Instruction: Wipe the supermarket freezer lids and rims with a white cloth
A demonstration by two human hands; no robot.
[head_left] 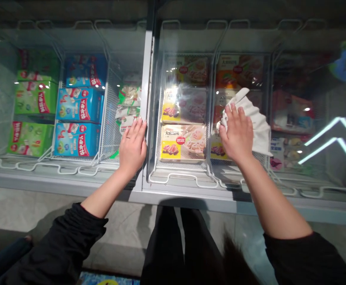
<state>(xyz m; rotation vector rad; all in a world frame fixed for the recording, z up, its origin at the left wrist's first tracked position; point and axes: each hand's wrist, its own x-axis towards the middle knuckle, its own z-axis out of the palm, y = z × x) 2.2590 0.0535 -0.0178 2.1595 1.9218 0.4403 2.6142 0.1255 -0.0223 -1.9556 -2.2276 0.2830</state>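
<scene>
My left hand [133,144] lies flat on the glass of a display freezer, beside the grey metal divider [147,99]. Its fingers are stretched out, and nothing is in it. Farther right, my right hand [237,132] presses a crumpled white cloth [257,126] against the right glass lid [187,39]. Part of the cloth is hidden under the palm, and the rest fans out to the right. Below the glass, boxed frozen food [183,142] with yellow and white fronts sits in wire baskets, some of it behind my right hand.
Blue boxes [77,139] and green boxes [30,138] stand in the left baskets. White wire basket rims [184,181] run along the front, behind the freezer's grey front edge [190,196]. Bright reflections [329,138] cross the glass at right. Below is pale floor [125,233].
</scene>
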